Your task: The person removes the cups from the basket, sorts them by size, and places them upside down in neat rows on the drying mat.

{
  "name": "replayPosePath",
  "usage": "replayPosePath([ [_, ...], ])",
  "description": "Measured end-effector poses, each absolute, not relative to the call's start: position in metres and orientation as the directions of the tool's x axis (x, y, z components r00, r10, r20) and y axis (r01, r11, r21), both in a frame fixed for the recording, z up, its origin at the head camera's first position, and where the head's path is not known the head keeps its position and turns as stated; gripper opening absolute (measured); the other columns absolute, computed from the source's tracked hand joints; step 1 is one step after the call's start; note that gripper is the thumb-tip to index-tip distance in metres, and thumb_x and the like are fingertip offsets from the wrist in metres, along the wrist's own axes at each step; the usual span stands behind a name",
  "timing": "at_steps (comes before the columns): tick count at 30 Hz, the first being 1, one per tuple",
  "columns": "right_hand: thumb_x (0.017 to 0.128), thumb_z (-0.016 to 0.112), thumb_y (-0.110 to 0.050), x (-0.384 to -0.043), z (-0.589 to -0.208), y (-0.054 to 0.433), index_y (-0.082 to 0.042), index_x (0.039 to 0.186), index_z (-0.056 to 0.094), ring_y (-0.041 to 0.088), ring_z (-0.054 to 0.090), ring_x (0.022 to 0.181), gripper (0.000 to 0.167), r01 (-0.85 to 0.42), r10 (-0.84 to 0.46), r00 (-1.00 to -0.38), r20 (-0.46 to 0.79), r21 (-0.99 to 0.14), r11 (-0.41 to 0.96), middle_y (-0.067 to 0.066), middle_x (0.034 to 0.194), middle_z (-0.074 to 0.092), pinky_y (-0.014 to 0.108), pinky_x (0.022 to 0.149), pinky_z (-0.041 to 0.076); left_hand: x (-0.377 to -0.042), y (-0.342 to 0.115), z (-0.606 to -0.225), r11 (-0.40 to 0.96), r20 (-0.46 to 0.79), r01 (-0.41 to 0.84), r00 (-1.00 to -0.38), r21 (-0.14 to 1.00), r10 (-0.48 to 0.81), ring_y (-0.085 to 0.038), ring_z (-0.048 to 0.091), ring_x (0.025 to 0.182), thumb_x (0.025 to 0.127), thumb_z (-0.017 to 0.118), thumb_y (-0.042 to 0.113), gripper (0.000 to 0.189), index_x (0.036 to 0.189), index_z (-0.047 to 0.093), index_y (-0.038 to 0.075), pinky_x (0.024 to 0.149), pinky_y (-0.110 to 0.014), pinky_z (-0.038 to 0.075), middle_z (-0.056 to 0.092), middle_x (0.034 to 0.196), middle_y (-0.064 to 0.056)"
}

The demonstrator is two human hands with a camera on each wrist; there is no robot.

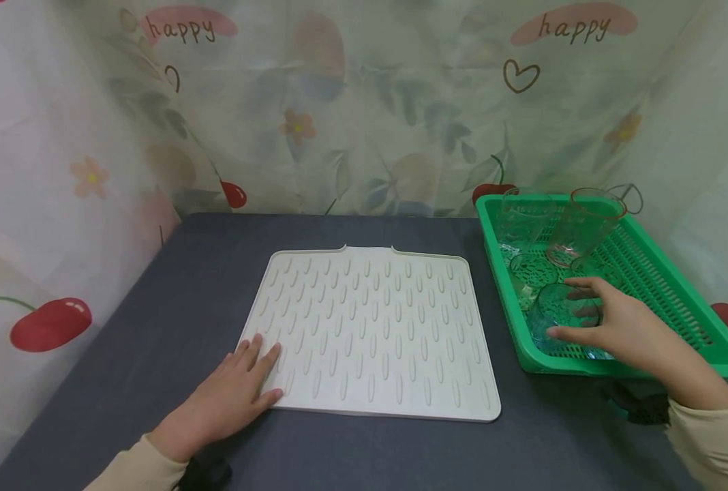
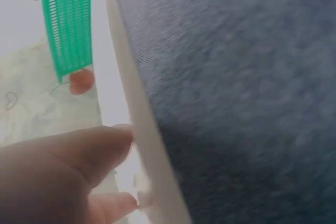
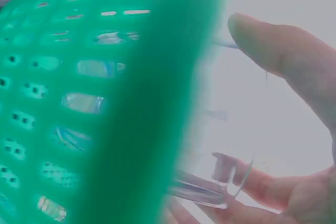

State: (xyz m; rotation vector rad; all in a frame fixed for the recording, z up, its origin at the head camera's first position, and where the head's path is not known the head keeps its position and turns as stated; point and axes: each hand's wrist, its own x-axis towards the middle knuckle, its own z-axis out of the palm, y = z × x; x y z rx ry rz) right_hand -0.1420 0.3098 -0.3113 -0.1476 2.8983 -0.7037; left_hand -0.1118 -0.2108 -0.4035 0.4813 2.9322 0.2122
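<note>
Nearest us, the left hand (image 1: 232, 395) rests, fingers spread, on the near left corner of a white mat (image 1: 370, 334). At right, the right hand (image 1: 628, 331) stands wide around a blue glass (image 1: 543, 315) inside a green basket (image 1: 575, 368); whether it grips, we cannot tell.

Room above flat white mat (image 1: 370, 334); rightward low path blocked by green basket (image 1: 504, 290) rim, glasses (image 1: 585, 232) inside.
</note>
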Motion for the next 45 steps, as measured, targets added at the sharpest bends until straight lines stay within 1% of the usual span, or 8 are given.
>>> replayPosePath([
  [7, 0.083, 0.072, -0.050, -0.138, -0.293, 0.304, -0.002, 0.151, 0.024, 0.049, 0.053, 0.115, 0.096, -0.055, -0.083, -0.996, -0.034, -0.498, 0.865, 0.030, 0.139, 0.045, 0.037, 0.066, 0.052, -0.111, -0.214, -0.379, 0.922, -0.046, 0.332, -0.937, 0.197, 0.347, -0.049, 0.032, 0.137, 0.091, 0.065, 0.035, 0.069, 0.146, 0.041, 0.003, 0.107, -0.060, 0.032, 0.031, 0.150, -0.033],
  [12, 0.083, 0.073, -0.047, -0.133, -0.284, 0.295, -0.007, 0.152, 0.025, 0.045, 0.056, 0.113, 0.093, -0.086, -0.065, -0.996, 0.059, -0.514, 0.853, 0.024, 0.144, 0.042, 0.047, 0.072, 0.051, -0.111, -0.213, -0.346, 0.906, -0.016, 0.313, -0.943, 0.285, 0.331, -0.046, 0.029, 0.140, 0.095, 0.060, 0.040, 0.071, 0.152, 0.030, 0.010, 0.104, -0.061, 0.035, 0.023, 0.156, -0.026],
  [18, 0.083, 0.075, -0.040, -0.127, -0.275, 0.272, -0.007, 0.148, 0.029, 0.036, 0.056, 0.111, 0.086, -0.159, -0.074, -0.983, 0.170, -0.562, 0.812, 0.016, 0.139, 0.048, 0.018, 0.074, 0.045, -0.107, -0.199, -0.311, 0.862, 0.115, 0.325, -0.945, 0.388, 0.305, -0.037, 0.029, 0.143, 0.096, 0.059, 0.037, 0.073, 0.156, 0.020, 0.020, 0.105, -0.060, 0.035, 0.021, 0.160, -0.013],
  [25, 0.078, 0.082, -0.035, -0.124, -0.272, 0.233, -0.016, 0.144, 0.041, 0.029, 0.062, 0.107, 0.080, -0.278, -0.155, -0.956, 0.249, -0.606, 0.745, 0.007, 0.131, 0.055, 0.006, 0.075, 0.042, -0.102, -0.170, -0.304, 0.711, 0.479, 0.556, -0.809, 0.430, 0.342, -0.023, 0.043, 0.137, 0.089, 0.067, 0.010, 0.071, 0.152, 0.033, 0.016, 0.106, -0.042, 0.040, 0.040, 0.153, -0.004],
  [29, 0.076, 0.084, -0.030, -0.123, -0.277, 0.210, -0.015, 0.143, 0.045, 0.027, 0.065, 0.104, 0.079, -0.363, -0.226, -0.930, 0.290, -0.633, 0.684, 0.007, 0.127, 0.058, 0.002, 0.080, 0.041, -0.102, -0.149, -0.307, 0.593, 0.558, 0.641, -0.751, 0.487, 0.354, -0.020, 0.046, 0.135, 0.088, 0.067, 0.006, 0.067, 0.148, 0.039, 0.012, 0.109, -0.026, 0.037, 0.044, 0.150, -0.004],
  [33, 0.073, 0.086, -0.027, -0.121, -0.283, 0.190, -0.015, 0.141, 0.047, 0.022, 0.065, 0.099, 0.080, -0.416, -0.277, -0.909, 0.311, -0.647, 0.639, 0.007, 0.129, 0.060, 0.007, 0.082, 0.046, -0.103, -0.130, -0.311, 0.451, 0.545, 0.653, -0.757, 0.608, 0.361, -0.019, 0.045, 0.135, 0.090, 0.066, 0.005, 0.063, 0.148, 0.040, 0.010, 0.109, -0.027, 0.038, 0.046, 0.148, -0.005],
  [38, 0.069, 0.088, -0.029, -0.118, -0.294, 0.173, -0.014, 0.137, 0.049, 0.017, 0.063, 0.099, 0.080, -0.453, -0.327, -0.891, 0.314, -0.656, 0.604, 0.004, 0.129, 0.060, 0.021, 0.084, 0.052, -0.103, -0.111, -0.320, 0.290, 0.454, 0.573, -0.803, 0.766, 0.386, -0.018, 0.044, 0.136, 0.091, 0.066, 0.007, 0.063, 0.148, 0.039, 0.012, 0.109, -0.032, 0.039, 0.045, 0.148, -0.003],
  [45, 0.066, 0.090, -0.030, -0.115, -0.311, 0.161, -0.015, 0.136, 0.051, 0.012, 0.062, 0.106, 0.082, -0.492, -0.410, -0.862, 0.298, -0.687, 0.535, -0.001, 0.131, 0.059, 0.033, 0.091, 0.053, -0.102, -0.093, -0.337, 0.226, 0.359, 0.480, -0.832, 0.847, 0.423, -0.015, 0.042, 0.138, 0.089, 0.071, 0.013, 0.066, 0.147, 0.040, 0.015, 0.110, -0.032, 0.037, 0.043, 0.149, 0.001],
])
